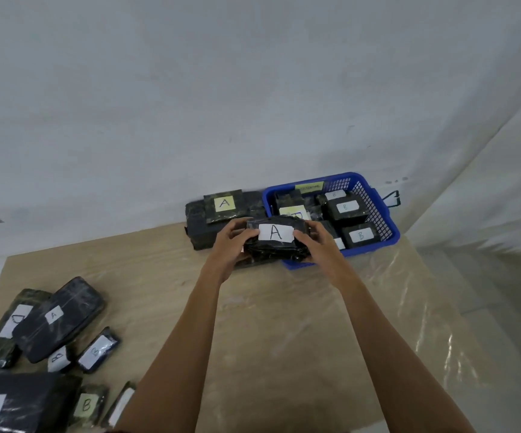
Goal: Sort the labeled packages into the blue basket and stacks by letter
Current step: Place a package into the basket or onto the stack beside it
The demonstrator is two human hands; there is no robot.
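The basket (378,210) at far right is bright blue with latticed mesh walls and a yellow-green tag (309,186). The central package (276,242) is glossy black, its white label lettered A in black. A mottled dark package (226,206) left of the basket bears a pale yellow label. The desk (268,339) shows pale beige wood grain. The near-left packages (59,320) are black with white labels.

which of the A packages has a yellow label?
The flat A package on top of the dark stack left of the blue basket. The held A package, long A package and big A package at lower left carry white labels.
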